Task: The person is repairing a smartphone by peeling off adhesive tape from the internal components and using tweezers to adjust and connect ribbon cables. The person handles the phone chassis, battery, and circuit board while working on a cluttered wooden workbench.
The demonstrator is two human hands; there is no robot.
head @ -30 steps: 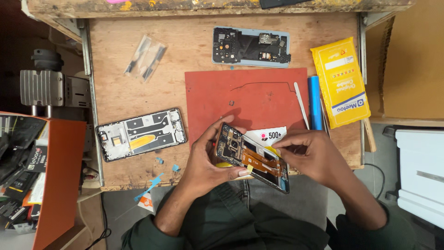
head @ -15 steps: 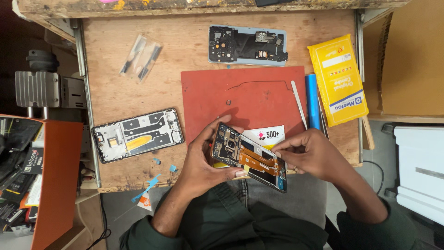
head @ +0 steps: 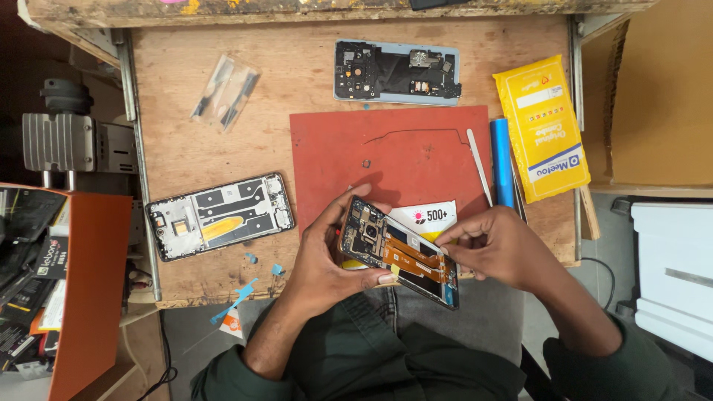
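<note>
Lying at the left of the wooden bench is a stripped phone frame; the left hand grips an opened phone over the bench's near edge, while the right hand pinches at its orange flex cable — back cover already off, internals still mounted. Red mat ahead lies mostly free — tools crowd its right side

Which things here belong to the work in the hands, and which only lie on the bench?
In hand:
- open phone, held by left hand
- right hand, fingers at its lower end

Lying about:
- phone frame
- back cover
- red mat
- yellow packet
- blue tool
- white spudger
- clear bag
</note>
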